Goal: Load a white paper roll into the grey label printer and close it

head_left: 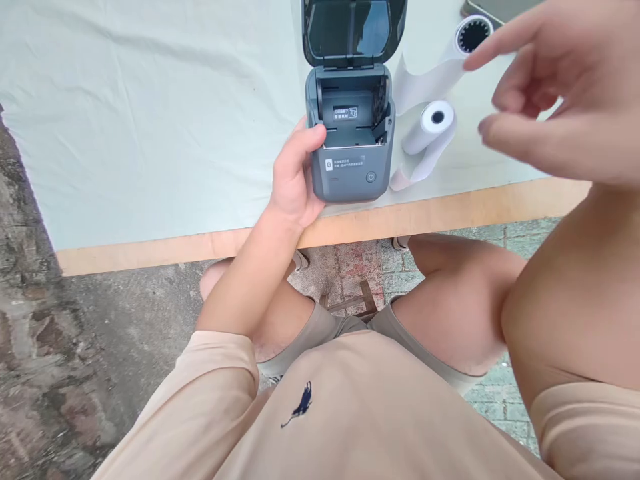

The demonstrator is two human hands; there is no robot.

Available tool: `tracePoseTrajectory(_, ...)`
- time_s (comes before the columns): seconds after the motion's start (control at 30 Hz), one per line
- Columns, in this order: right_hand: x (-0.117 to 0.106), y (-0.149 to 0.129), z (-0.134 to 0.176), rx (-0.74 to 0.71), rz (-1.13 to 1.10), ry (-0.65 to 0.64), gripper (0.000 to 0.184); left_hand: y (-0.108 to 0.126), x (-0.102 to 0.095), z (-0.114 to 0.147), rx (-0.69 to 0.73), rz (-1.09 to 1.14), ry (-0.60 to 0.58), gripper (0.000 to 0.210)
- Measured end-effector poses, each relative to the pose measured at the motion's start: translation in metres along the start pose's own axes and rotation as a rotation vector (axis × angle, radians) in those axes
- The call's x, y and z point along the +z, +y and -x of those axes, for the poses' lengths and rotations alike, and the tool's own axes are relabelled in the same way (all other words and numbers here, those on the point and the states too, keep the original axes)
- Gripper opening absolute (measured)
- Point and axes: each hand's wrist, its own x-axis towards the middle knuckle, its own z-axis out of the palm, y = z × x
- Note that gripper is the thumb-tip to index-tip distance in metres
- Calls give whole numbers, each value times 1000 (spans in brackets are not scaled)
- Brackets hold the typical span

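Observation:
My left hand (297, 170) is wrapped round the left side of a dark grey label printer (353, 175), its thumb at the edge of the paper bay. The printer's dark see-through lid (353, 30) stands raised, and the bay shows only a small printed label inside. At the upper right, my right hand (555, 93) hovers with index finger and thumb apart and nothing between them. Its index fingertip is near a white paper roll with a black toothed core (455, 63), partly unrolled. Closer to me lies a smaller white paper roll (425, 130) with its tail loose.
A pale cloth (150, 120) covers the table, with a bare wooden front edge (210, 248). Part of a dark-edged flat object (500, 8) shows at the top right, behind the right hand. My knees and a wooden stool (367, 297) are below the edge.

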Motion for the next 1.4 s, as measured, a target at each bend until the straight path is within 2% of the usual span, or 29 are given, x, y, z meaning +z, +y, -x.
tracePoseTrajectory(0.1,9,-5,-6,8,124,-233,28,-2,-1,0,-3,12,10,24)
tracePoseTrajectory(0.2,22,-10,-20,-17,129,-333,32,-2,-2,-1,-6,-7,20,27)
tracePoseTrajectory(0.37,19,-25,-22,-191,-169,-260,35,0,0,-2,-7,26,9,28)
tracePoseTrajectory(0.47,16,-37,-17,-233,-345,-303,29,0,1,-1,3,64,-14,28)
tracePoseTrajectory(0.57,24,-47,-17,-211,-239,-274,38,-3,2,0,24,97,-6,24)
tracePoseTrajectory(0.67,37,-53,-21,-170,-41,-143,50,-4,3,1,52,146,-27,17)
tracePoseTrajectory(0.8,49,-57,-28,-215,78,-26,44,-3,3,2,66,149,-54,15)
tracePoseTrajectory(0.9,54,-60,-30,-204,169,-26,41,-3,2,3,50,92,-60,19)
tracePoseTrajectory(1.0,56,-65,-31,-198,156,-32,39,-2,1,4,22,83,-80,21)
tracePoseTrajectory(1.2,58,-73,-32,-43,231,-155,40,-1,3,5,27,145,-90,18)
tracePoseTrajectory(1.4,57,-74,-33,-16,237,-167,35,-1,4,4,9,143,-65,14)
